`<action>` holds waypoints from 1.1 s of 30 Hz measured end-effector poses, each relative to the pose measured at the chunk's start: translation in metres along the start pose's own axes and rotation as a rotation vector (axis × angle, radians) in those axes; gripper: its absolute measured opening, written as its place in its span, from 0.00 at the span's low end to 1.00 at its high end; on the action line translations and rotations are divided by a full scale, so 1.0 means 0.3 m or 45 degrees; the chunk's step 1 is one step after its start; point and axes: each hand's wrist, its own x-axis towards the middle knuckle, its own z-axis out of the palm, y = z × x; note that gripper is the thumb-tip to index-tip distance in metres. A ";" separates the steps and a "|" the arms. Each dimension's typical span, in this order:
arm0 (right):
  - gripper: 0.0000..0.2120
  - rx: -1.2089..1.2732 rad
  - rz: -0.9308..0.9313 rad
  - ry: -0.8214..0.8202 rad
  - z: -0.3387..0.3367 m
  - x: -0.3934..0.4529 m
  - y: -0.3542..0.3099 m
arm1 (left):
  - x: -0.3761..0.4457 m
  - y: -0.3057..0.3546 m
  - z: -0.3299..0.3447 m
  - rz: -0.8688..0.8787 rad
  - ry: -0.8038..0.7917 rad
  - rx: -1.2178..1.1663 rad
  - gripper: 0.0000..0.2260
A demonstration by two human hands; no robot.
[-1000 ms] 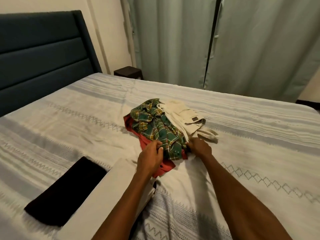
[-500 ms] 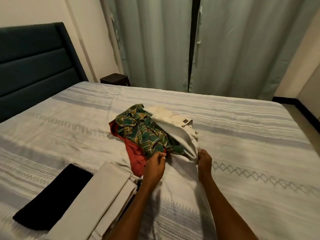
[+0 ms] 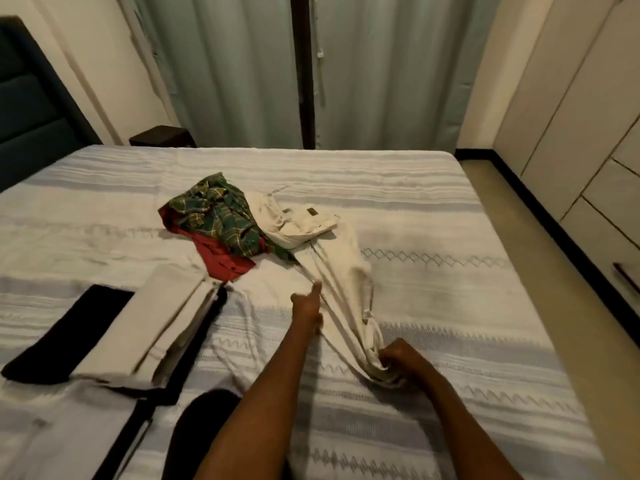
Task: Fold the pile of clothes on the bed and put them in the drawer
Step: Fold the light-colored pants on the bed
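Cream trousers (image 3: 332, 268) stretch from the pile toward me across the bed (image 3: 433, 299). My right hand (image 3: 398, 358) is clenched on their bunched leg ends near the bed's front. My left hand (image 3: 308, 308) grips the fabric partway up the leg, thumb raised. The waistband with a brown patch lies beside a crumpled green plaid shirt (image 3: 221, 216), which sits on a red garment (image 3: 221, 258).
A folded cream garment (image 3: 156, 320) and a folded black one (image 3: 69, 334) lie at the left front. A dark headboard (image 3: 31, 116) stands at left, curtains (image 3: 363, 71) behind, and wardrobe drawers (image 3: 595, 188) at right across a strip of floor.
Both hands have pulled the cream trousers out of the pile toward me, drawing the legs out long. The view has swung to the right.
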 end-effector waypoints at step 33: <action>0.13 0.880 0.225 0.466 -0.208 -0.201 0.158 | -0.406 -0.116 0.248 1.003 -0.333 1.569 0.37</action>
